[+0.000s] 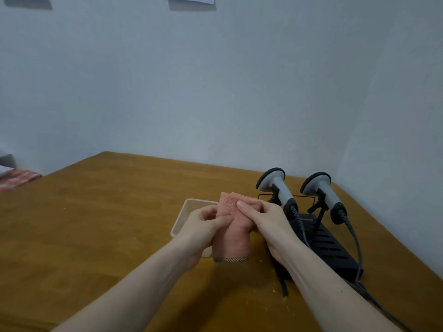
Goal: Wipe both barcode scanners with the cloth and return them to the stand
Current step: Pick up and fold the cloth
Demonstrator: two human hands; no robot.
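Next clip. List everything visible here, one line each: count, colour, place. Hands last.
table: one, brown wood, fills the lower frame
cloth: one, pink, folded, held above the table
container: one, clear plastic, behind the left hand
scanners: two, grey and black, upright side by side on the stand, cables trailing towards the camera
stand: one, black, right side of table
papers: two, white, on the wall at top
fabric: red patterned, far left edge
hands: left hand and right hand, both gripping the cloth
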